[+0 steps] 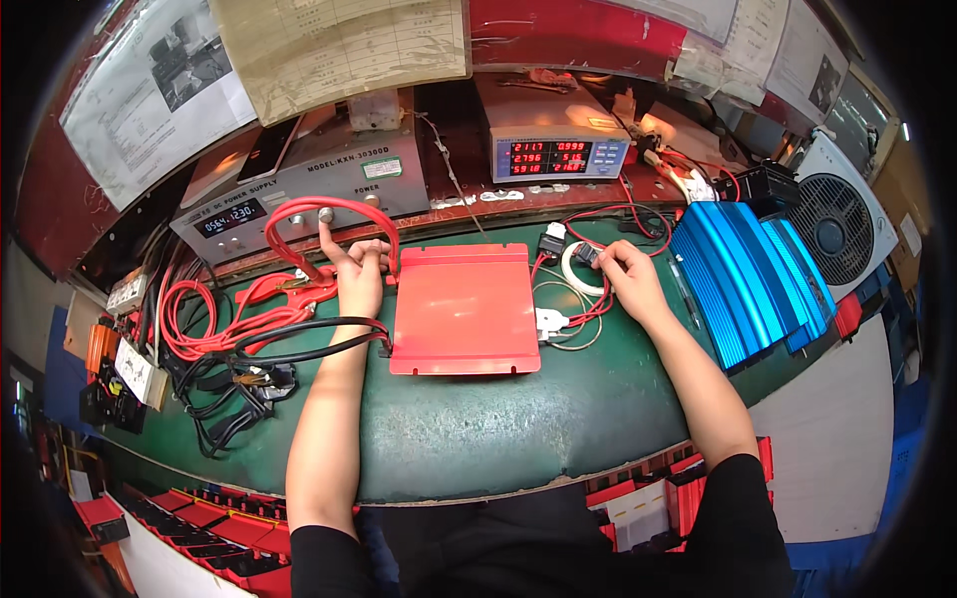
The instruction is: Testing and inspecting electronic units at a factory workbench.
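Note:
A red metal box [465,311], likely an inverter case, lies flat on the green bench mat, with thick red and black cables leaving its left side. My left hand [361,275] reaches behind the red cable loop [334,202], its index finger stretched up to a knob [325,214] on the grey DC power supply [299,174]; the other fingers are loosely curled, and nothing shows in them. To the right of the box, my right hand [634,283] pinches a black plug [586,255]. Beside it are a white socket connector [551,324] and another black plug [550,239].
A meter with red digits [558,157] stands on the back shelf. Blue finned cases [748,279] and a fan [842,224] are on the right. Red clamps [299,289] and black clips [261,387] lie at left. Red cases [214,523] sit below the bench edge.

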Tool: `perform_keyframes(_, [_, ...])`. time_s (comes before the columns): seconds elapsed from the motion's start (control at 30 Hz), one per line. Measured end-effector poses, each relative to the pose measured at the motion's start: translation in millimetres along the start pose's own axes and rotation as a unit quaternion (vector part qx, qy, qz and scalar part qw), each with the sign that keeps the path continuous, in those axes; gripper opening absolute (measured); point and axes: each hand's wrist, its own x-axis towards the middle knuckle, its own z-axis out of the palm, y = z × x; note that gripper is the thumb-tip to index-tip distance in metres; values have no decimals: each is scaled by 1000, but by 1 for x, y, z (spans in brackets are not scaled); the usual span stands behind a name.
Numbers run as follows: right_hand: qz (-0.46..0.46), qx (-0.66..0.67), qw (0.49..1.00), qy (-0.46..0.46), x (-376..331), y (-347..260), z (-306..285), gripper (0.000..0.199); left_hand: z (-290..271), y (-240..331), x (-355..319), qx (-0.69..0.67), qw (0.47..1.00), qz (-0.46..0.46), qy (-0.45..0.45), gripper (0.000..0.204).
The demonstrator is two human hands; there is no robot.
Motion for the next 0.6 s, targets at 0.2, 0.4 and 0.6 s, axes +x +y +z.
perform_keyframes(0.2, [-5, -2, 1000, 1, 0, -1, 0, 21, -1, -1, 0, 8, 1000, 4, -2, 85])
perform_keyframes(0.4, [-4, -4, 1000, 2, 0, -1, 0, 21, 0, 0, 0, 4, 1000, -1, -2, 85])
perform_keyframes(0.6, [1, 4, 1000, 2, 0, -3, 1, 21, -1, 0, 0, 7, 1000, 1, -1, 84])
